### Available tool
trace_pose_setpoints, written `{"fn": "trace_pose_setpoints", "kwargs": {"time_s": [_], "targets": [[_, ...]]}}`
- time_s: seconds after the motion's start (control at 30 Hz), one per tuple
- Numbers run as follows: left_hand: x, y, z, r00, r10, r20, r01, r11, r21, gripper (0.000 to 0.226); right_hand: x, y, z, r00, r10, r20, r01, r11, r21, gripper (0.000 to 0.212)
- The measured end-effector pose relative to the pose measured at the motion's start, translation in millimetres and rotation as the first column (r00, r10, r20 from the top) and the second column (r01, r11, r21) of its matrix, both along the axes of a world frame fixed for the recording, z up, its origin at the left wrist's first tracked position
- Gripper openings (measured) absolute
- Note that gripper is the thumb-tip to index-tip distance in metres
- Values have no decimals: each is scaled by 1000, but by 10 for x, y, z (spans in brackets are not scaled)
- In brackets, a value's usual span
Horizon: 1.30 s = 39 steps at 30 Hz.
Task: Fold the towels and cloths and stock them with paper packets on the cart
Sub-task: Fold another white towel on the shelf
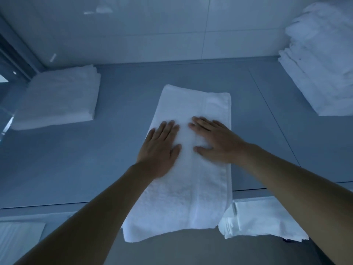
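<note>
A long white towel (193, 104), folded lengthwise into a strip, lies across the grey counter (118, 150), and its near end hangs over the front edge. My left hand (160, 148) rests flat on the towel's left half, fingers spread. Beside it, my right hand (215, 142) presses flat on the right half. Neither hand grips anything.
A short pile of folded white towels (57, 98) sits at the counter's back left. A tall stack of white towels (321, 60) stands at the back right against the tiled wall. More white cloths (256, 220) lie below the counter's front edge at the right.
</note>
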<state>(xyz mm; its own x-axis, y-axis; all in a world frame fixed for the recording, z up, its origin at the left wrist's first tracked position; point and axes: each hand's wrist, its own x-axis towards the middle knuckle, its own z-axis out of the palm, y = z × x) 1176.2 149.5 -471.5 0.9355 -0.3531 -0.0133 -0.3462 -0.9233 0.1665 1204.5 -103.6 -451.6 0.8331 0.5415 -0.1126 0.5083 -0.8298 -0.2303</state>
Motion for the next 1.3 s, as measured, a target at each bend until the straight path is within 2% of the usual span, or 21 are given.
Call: {"fn": "trace_pose_setpoints", "kwargs": {"time_s": [0.07,0.17,0.3,0.43,0.6,0.87,1.0,1.17,1.23,1.3], "targets": [[-38,-23,12,999,35,-9,-36,999,-18,75,-30,42,-45,994,-101,-32,103,992,69,83],[-158,-97,16,995,92,-25,-93,995,-32,72,-154,57,-180,987,-147,62,141,986,90,69],[-201,-88,95,993,108,-48,-109,994,-25,69,-151,15,-197,995,-71,63,66,995,75,67],[-213,54,207,999,-33,21,33,999,30,66,-336,-113,-203,998,-8,58,5,998,56,66],[-624,82,9,996,-81,-30,80,997,-7,67,-678,-172,-205,998,13,57,-17,997,74,67],[-1309,95,-7,993,-116,-7,116,993,-35,66,-1341,-210,-171,996,74,58,-78,994,74,66],[-1455,98,-39,989,-147,18,147,989,6,78,-1504,-251,-216,989,97,115,-103,994,46,76],[-1441,43,2,988,-147,47,140,983,122,117,-1452,-283,-278,975,156,158,-150,987,-50,113],[-1456,26,39,990,-129,59,119,981,152,118,-1439,-288,-292,973,157,168,-150,987,-54,116],[-1507,11,61,980,-145,134,119,976,185,101,-1454,-291,-280,974,153,167,-146,988,-52,113]]}}
